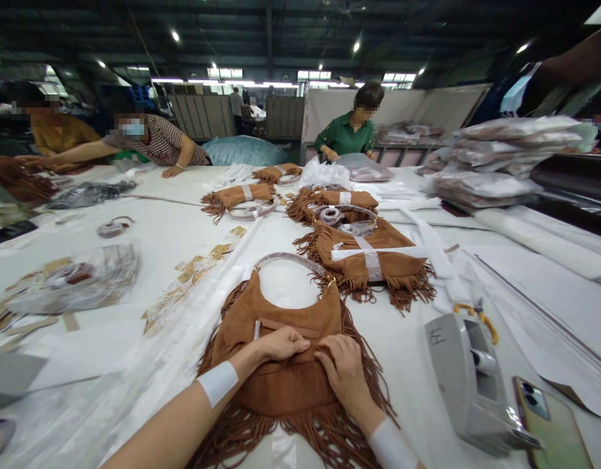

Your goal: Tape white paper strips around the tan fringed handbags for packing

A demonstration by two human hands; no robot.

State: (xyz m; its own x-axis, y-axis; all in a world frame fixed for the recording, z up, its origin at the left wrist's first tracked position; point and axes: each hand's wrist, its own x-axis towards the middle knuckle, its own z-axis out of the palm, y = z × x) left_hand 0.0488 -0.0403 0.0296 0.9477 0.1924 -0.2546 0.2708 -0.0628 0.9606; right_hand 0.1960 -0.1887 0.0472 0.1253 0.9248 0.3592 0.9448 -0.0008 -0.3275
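A brown suede handbag [276,391] with long fringe lies flat on the table before me, its wrapped handle [291,256] arching away. My left hand [283,343] rests over the middle of the bag, thumb and fingers pinched on its suede near a brown strip [288,327]. Opposite it, my right hand [347,371] has bent fingers gripping the bag's front right of centre. The fingertips of both hands are close together, and what exactly they pinch is partly hidden. White tape bands circle both forearms. Just beyond, another fringed handbag [347,257] bears a white paper band.
A grey tape dispenser [459,384] and a phone [555,423] sit at the right. Several tags [193,270] and a plastic bag [85,277] lie left. More banded handbags [244,194] lie farther back. Wrapped packages [515,156] are stacked right. Co-workers [352,130] stand across the table.
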